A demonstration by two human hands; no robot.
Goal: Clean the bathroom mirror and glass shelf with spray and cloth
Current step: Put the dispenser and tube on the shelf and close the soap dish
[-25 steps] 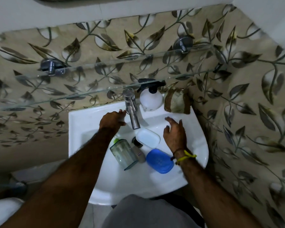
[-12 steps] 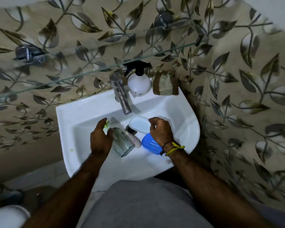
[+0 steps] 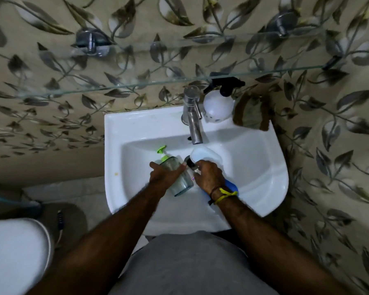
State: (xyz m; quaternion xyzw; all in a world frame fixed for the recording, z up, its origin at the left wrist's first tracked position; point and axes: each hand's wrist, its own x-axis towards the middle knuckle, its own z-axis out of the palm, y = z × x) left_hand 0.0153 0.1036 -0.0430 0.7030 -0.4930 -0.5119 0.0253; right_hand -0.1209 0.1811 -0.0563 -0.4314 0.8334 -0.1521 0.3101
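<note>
In the basin just in front of the tap (image 3: 193, 116), left-hand fingers (image 3: 177, 169) are curled round a clear pump dispenser (image 3: 176, 174) lying on its side, green pump head pointing toward the back wall; thumb on the side away from the tap, other fingers over the top. Right hand (image 3: 209, 177): fingers bent down over a small dark-capped bottle (image 3: 191, 166) beside the dispenser; whether they actually pinch it, cannot tell, the hand hides the contact. Left hand (image 3: 161, 177) sits on the dispenser body.

A white soap dish (image 3: 205, 155) lies directly below the tap spout; a blue lid (image 3: 231, 186) shows under the right wrist, on the side away from the tap.

Judgement: these toiletries are parked in the sink (image 3: 264, 167) because they belong on the glass shelf (image 3: 179, 60), which runs bare above the tap. So shelf cleared for wiping, or wiped already and hands now collecting items to restock.

Spray bottle (image 3: 218, 105) stands upright on the sink ledge touching-close to the tap's right; brown cloth (image 3: 252, 112) draped just beyond it at the ledge corner. Both untouched, within easy reach. Mirror not in view
</note>
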